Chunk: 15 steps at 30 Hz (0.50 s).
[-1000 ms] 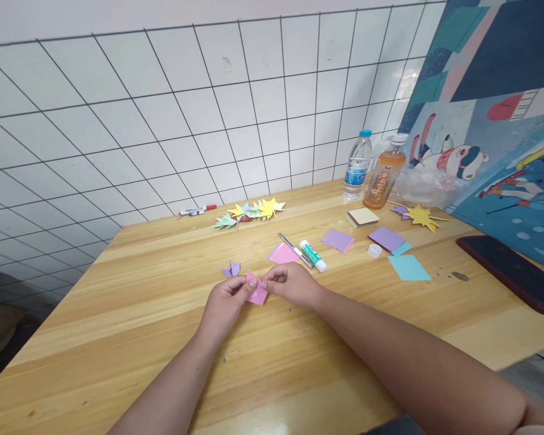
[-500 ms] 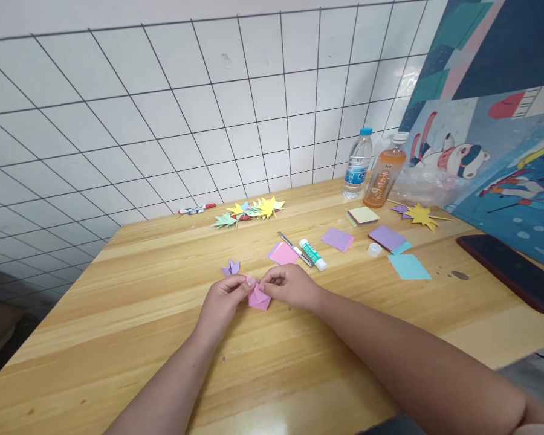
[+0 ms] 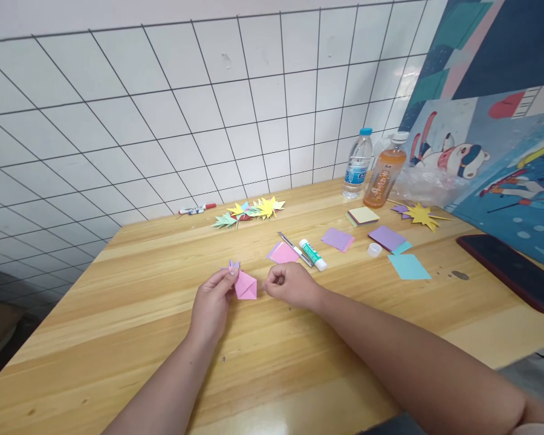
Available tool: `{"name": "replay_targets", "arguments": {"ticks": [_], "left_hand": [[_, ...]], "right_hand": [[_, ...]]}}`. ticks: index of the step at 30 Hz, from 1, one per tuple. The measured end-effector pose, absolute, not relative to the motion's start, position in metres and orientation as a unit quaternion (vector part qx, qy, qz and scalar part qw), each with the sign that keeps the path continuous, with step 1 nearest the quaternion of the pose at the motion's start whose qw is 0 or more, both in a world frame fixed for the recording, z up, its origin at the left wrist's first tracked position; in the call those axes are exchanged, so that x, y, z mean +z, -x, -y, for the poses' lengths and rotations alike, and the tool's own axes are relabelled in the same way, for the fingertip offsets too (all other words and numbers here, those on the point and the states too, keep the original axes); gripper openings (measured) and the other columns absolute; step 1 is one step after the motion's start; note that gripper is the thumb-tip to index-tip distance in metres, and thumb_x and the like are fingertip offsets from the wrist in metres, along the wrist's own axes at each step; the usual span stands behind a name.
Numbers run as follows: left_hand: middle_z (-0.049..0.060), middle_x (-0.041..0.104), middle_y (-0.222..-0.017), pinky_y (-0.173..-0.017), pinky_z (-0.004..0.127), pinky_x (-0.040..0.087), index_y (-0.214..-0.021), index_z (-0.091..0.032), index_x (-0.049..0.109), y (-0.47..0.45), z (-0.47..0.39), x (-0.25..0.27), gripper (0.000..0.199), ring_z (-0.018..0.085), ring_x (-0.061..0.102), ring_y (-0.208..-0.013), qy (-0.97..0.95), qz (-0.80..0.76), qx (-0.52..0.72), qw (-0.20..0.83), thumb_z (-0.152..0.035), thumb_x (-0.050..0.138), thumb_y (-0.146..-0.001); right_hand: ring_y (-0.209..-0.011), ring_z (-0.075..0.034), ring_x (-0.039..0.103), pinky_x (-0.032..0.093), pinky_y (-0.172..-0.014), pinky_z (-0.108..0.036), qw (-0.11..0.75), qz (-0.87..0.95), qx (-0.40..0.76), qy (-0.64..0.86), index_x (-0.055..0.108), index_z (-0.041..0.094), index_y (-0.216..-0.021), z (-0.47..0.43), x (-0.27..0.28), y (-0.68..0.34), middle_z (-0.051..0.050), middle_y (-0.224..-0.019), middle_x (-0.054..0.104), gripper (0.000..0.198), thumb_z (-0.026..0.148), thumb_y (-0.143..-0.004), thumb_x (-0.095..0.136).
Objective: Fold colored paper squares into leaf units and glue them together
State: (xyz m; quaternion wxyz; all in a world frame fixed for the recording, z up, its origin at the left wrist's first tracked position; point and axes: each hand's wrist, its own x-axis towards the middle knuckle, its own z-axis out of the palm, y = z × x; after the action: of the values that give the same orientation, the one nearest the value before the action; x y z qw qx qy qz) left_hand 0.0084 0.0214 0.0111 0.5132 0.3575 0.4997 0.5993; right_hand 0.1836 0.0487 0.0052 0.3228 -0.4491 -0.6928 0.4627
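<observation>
Between the thumb and fingers of my left hand point(image 3: 213, 301) is a folded pink paper point(image 3: 246, 286), its creased face toward me. My right hand point(image 3: 292, 286) is just right of the paper, apart from it, with fingers curled and thumb against the index finger; I see nothing in them. Behind my left fingers lies a folded purple paper piece point(image 3: 234, 264), partly hidden. Beyond my right hand are pink paper squares point(image 3: 284, 253), a utility knife point(image 3: 294, 248) resting on them, and a green and white glue stick point(image 3: 313, 254).
Folded paper leaves point(image 3: 267, 207) and markers point(image 3: 197, 209) lie by the tiled wall. A water bottle point(image 3: 358, 164) and an orange drink bottle point(image 3: 385, 172) stand at the back right. Nearer are purple squares point(image 3: 387, 238), a blue square point(image 3: 409, 266), a white cap point(image 3: 374, 249) and a phone point(image 3: 514, 270).
My right hand has let go of the pink paper. My left hand has shifted left with it and turned it, so another folded face shows.
</observation>
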Motion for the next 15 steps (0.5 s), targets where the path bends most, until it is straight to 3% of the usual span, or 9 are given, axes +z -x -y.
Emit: {"name": "replay_targets", "arguments": {"ticks": [8, 15], "left_hand": [[0.003, 0.066, -0.068, -0.059, 0.025, 0.044, -0.075, -0.015, 0.070, -0.014, -0.016, 0.013, 0.025, 0.015, 0.057, -0.062, -0.473, -0.532, 0.495, 0.498, -0.037, 0.073, -0.065], [0.004, 0.068, -0.074, -0.066, 0.026, 0.045, -0.075, -0.017, 0.070, -0.015, -0.014, 0.017, 0.025, 0.017, 0.059, -0.070, -0.484, -0.540, 0.505, 0.468, -0.039, 0.071, -0.066]], "right_hand": [[-0.059, -0.010, 0.053, 0.039, -0.054, -0.019, 0.329, 0.696, 0.504, 0.392, 0.065, 0.016, -0.076, -0.047, 0.008, -0.185, 0.000, -0.067, 0.061, 0.025, 0.039, -0.076, 0.056], [-0.055, -0.008, 0.052, 0.038, -0.052, -0.018, 0.305, 0.728, 0.465, 0.402, 0.062, 0.017, -0.068, -0.047, 0.002, -0.184, 0.002, -0.063, 0.061, 0.014, 0.029, -0.073, 0.059]]}}
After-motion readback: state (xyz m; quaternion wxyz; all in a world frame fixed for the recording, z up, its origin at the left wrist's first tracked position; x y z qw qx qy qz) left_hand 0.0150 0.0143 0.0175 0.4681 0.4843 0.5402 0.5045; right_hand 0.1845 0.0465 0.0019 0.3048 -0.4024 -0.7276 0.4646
